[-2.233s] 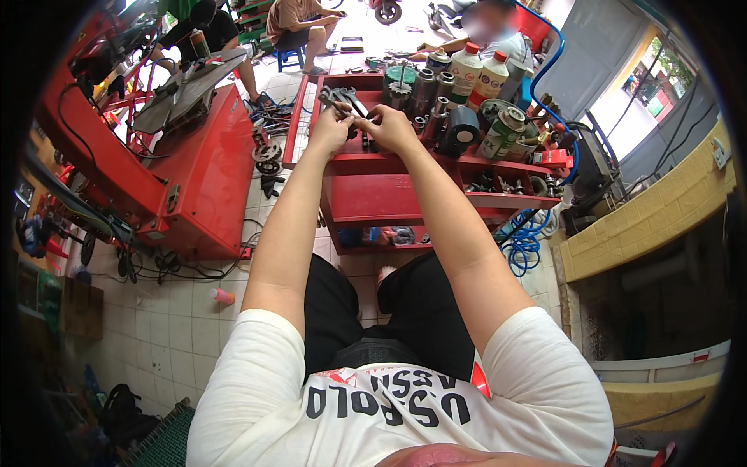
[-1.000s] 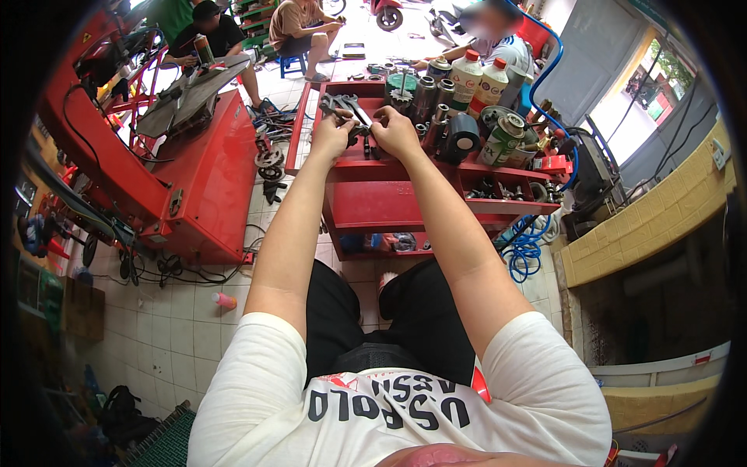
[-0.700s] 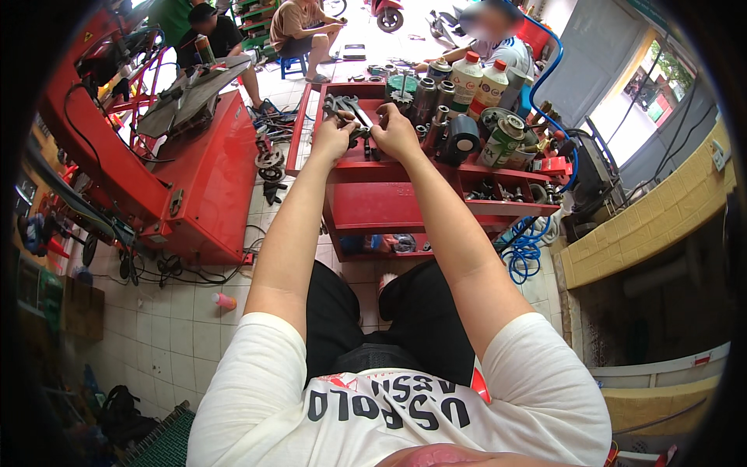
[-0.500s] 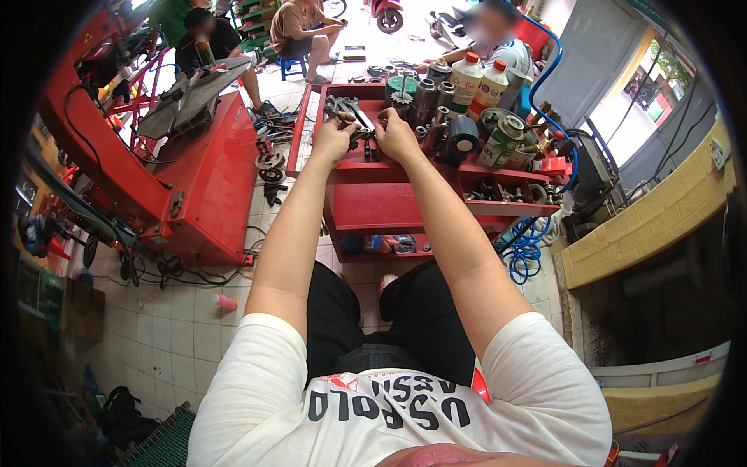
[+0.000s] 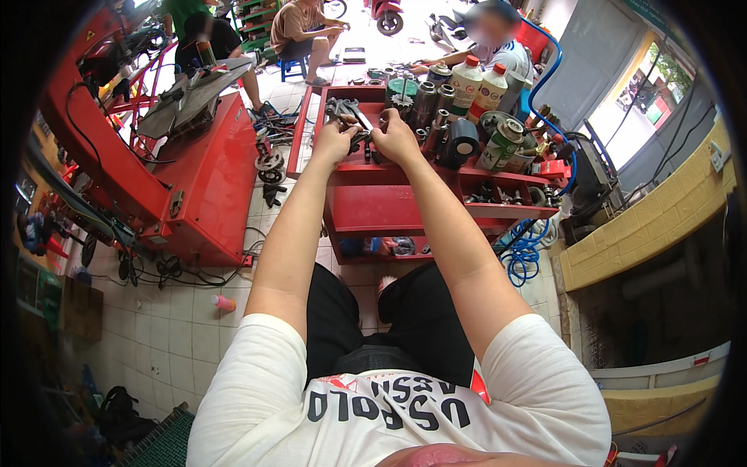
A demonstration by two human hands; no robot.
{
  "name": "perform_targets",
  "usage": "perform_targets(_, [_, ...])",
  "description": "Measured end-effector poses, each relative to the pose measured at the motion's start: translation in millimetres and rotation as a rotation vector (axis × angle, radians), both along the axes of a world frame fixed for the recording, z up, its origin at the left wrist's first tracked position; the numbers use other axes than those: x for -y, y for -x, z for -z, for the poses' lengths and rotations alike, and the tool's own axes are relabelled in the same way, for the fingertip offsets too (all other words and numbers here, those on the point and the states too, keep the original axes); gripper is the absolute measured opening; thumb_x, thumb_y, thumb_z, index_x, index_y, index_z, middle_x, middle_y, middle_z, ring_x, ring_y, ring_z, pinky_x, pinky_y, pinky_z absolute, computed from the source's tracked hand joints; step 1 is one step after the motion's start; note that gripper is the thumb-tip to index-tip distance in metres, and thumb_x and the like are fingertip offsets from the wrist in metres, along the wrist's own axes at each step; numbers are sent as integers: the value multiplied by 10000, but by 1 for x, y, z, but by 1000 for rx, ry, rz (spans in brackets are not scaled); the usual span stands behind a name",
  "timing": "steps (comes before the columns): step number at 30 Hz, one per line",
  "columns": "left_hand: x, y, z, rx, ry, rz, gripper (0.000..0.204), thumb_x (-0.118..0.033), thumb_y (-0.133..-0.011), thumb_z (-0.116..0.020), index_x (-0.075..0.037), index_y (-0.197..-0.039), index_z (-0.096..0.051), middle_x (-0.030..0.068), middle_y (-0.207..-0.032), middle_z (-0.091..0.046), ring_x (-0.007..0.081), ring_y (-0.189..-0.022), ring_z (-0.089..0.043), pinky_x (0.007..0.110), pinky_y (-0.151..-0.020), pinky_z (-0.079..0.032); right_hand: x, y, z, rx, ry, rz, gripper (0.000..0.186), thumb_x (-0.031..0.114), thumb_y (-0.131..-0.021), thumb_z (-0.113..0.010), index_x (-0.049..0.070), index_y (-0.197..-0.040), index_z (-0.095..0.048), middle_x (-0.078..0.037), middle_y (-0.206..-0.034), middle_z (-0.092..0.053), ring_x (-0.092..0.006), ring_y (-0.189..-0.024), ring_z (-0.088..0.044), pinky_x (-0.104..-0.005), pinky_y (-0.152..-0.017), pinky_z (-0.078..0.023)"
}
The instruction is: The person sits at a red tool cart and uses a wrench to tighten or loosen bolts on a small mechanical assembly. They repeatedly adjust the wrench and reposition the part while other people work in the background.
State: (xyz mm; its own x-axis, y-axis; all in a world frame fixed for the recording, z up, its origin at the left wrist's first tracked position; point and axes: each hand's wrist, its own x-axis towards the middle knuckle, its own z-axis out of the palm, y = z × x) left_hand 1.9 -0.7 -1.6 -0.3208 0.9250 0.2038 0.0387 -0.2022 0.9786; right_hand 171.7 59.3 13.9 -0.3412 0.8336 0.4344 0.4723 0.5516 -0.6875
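Both my arms reach forward over the top tray of a red tool cart. My left hand is closed, its fingers curled around something small and dark. Close beside it on the right, my right hand has thumb and fingers drawn together at a small metal piece between the hands. What each hand grips is too small and partly hidden to name. Just beyond the fingers lie several wrenches in the tray. Metal cylinders and a black cylinder stand to the right of my right hand.
White bottles with red caps and a green-and-white can crowd the cart's right side. A blue hose hangs there. A red machine stands left. Across the cart at right is a person; others are farther back.
My right hand has shifted slightly left, nearer my left hand and the small piece. My left hand stays almost in place. A seated person at the back has moved their hands a little.
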Motion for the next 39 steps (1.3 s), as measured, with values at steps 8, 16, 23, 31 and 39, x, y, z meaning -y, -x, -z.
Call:
perform_targets(8, [0, -1, -2, 13, -14, -2, 113, -39, -1001, -666, -45, -1114, -666, 73, -986, -748, 134, -848, -704, 281, -687, -546, -6, 0, 5, -101, -99, -71, 500, 249, -854, -709, 5, -1263, -557, -226, -1009, -753, -423, -986, -726, -490, -910, -552])
perform_targets(16, [-4, 1, 2, -1, -24, 27, 123, -56, -1028, -643, -53, -1151, -648, 73, -1019, -753, 140, -914, -725, 265, -733, -556, -8, -1, 6, -110, -72, -108, 507, 213, -864, -718, 24, -1297, -532, -219, -1017, -747, -419, -992, -723, -481, -918, -552])
perform_targets(23, [-1, -1, 3, 15, -40, 11, 139, -21, -979, -679, -44, -1116, -669, 77, -983, -745, 137, -868, -705, 279, -749, -542, -1, -1, -4, 31, 71, 22, 475, 178, -863, -705, 22, -1278, -535, -220, -1064, -739, -415, -1032, -714, -469, -928, -547])
perform_targets(31, [-7, -3, 5, 6, -66, 17, 129, -21, -975, -689, -36, -1103, -675, 82, -998, -744, 150, -888, -708, 293, -791, -548, -13, -3, 3, 64, 68, 123, 475, 165, -863, -685, 29, -1296, -546, -224, -1089, -735, -375, -1002, -729, -430, -902, -564])
perform_targets(39, [-7, 2, 3, -45, -44, -45, 96, -52, -977, -704, -39, -1071, -686, 77, -990, -749, 146, -873, -705, 297, -761, -544, -6, -1, -2, -101, -43, -2, 495, 206, -891, -693, 14, -1311, -515, -226, -1122, -727, -400, -1061, -713, -468, -924, -550])
